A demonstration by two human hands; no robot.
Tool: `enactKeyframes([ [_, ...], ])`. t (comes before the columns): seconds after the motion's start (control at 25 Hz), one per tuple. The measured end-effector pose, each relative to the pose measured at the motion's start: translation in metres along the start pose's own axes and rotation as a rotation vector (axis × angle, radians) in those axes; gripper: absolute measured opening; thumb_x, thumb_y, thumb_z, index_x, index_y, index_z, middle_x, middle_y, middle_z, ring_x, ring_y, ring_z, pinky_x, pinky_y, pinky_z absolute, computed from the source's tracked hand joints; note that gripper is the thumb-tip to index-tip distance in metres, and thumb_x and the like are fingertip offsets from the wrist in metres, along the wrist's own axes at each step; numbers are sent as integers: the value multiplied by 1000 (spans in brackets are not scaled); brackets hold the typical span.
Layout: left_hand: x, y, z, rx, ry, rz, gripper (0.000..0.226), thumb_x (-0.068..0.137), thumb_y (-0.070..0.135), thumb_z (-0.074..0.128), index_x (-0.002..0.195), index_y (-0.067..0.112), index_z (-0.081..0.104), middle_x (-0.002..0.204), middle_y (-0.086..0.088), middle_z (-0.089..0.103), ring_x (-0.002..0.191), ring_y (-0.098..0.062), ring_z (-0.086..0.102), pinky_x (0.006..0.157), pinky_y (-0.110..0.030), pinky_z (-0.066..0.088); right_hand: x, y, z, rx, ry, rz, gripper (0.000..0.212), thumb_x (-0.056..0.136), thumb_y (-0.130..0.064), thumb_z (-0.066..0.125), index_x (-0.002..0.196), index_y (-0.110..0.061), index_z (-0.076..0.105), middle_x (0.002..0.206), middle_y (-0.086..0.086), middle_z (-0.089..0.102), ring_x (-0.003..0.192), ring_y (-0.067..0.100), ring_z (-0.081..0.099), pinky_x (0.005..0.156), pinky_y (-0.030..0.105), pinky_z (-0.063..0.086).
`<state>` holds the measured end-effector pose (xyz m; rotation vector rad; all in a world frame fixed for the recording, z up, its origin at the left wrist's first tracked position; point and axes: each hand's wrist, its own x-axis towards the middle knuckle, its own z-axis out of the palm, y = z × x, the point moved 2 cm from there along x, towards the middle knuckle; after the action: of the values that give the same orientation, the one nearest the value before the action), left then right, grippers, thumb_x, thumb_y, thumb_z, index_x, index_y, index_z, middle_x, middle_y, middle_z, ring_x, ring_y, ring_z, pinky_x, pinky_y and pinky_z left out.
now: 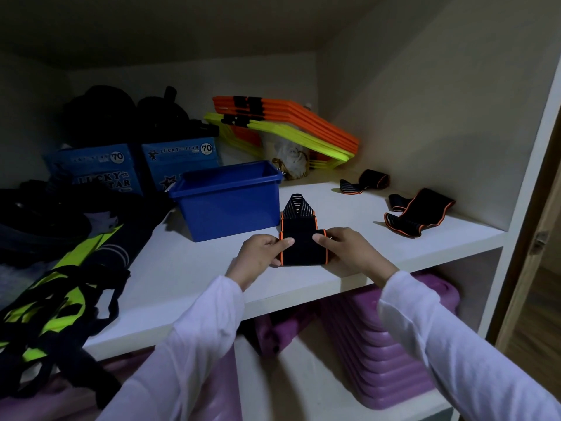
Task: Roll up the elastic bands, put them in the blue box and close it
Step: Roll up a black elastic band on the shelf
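A black elastic band with orange edges (303,249) lies on the white shelf (188,268), partly rolled at its near end, its striped far end pointing away. My left hand (263,252) pinches the roll's left side and my right hand (346,249) pinches its right side. The open blue box (230,208) stands just left of and behind the band; no lid shows. Two more black and orange bands lie loose at the right, one large (420,212) and one smaller (364,183) farther back.
Blue "Lucky Star" cartons (182,159) and dark bags stand behind the box. Orange and yellow hurdles (288,126) lean at the back wall. Yellow and black bibs (54,299) hang over the shelf's left edge. Purple plastic items (394,344) fill the lower shelf.
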<state>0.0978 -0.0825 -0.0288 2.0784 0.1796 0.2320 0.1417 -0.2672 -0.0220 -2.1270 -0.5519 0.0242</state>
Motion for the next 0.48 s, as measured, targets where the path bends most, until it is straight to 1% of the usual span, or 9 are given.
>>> enactKeyframes([
  [0.08, 0, 0, 2, -3, 42, -13, 40, 75, 52, 63, 51, 22, 54, 48, 7, 55, 51, -13, 54, 92, -45, 49, 0, 0, 3, -32, 3, 7, 50, 93, -41, 46, 98, 6, 63, 87, 17, 63, 77, 22, 53, 61, 29, 35],
  [0.16, -3, 2, 3, -33, 66, -22, 37, 79, 47, 63, 57, 18, 56, 53, -2, 56, 53, -17, 55, 91, -45, 51, 0, -1, 2, -69, -23, 25, 53, 94, -42, 44, 86, 7, 62, 77, 11, 58, 70, 21, 50, 57, 27, 32],
  [0.2, -5, 4, 4, -42, 77, -22, 36, 81, 45, 63, 59, 16, 57, 54, -4, 56, 54, -18, 55, 90, -43, 52, 1, -2, 1, -89, -36, 35, 52, 94, -42, 43, 74, 4, 59, 70, 8, 55, 64, 20, 48, 56, 26, 31],
  [0.24, -7, 5, 4, -51, 84, -20, 37, 82, 42, 63, 60, 14, 56, 55, -5, 55, 54, -18, 55, 88, -41, 53, 1, -3, 0, -113, -42, 47, 51, 94, -41, 43, 61, -3, 52, 63, 6, 49, 58, 18, 44, 54, 25, 29],
  [0.28, -8, 7, 5, -56, 88, -17, 38, 83, 40, 63, 58, 12, 54, 54, -5, 55, 53, -18, 55, 86, -40, 53, 2, -4, -1, -138, -43, 58, 51, 95, -41, 43, 54, -9, 42, 58, 4, 44, 54, 16, 40, 53, 25, 28],
  [0.36, -8, 8, 6, -62, 80, -25, 41, 84, 38, 63, 55, 10, 52, 53, -6, 56, 52, -19, 56, 84, -40, 54, 3, -3, -1, -166, -47, 83, 53, 95, -41, 43, 51, -13, 34, 54, 3, 39, 51, 15, 37, 52, 24, 26],
  [0.48, -6, 7, 7, -79, 75, -57, 45, 83, 36, 64, 51, 9, 48, 55, -9, 56, 54, -23, 57, 84, -42, 54, 5, -1, 1, -155, -45, 116, 54, 93, -44, 44, 51, -13, 32, 53, 3, 38, 50, 15, 37, 52, 25, 27],
])
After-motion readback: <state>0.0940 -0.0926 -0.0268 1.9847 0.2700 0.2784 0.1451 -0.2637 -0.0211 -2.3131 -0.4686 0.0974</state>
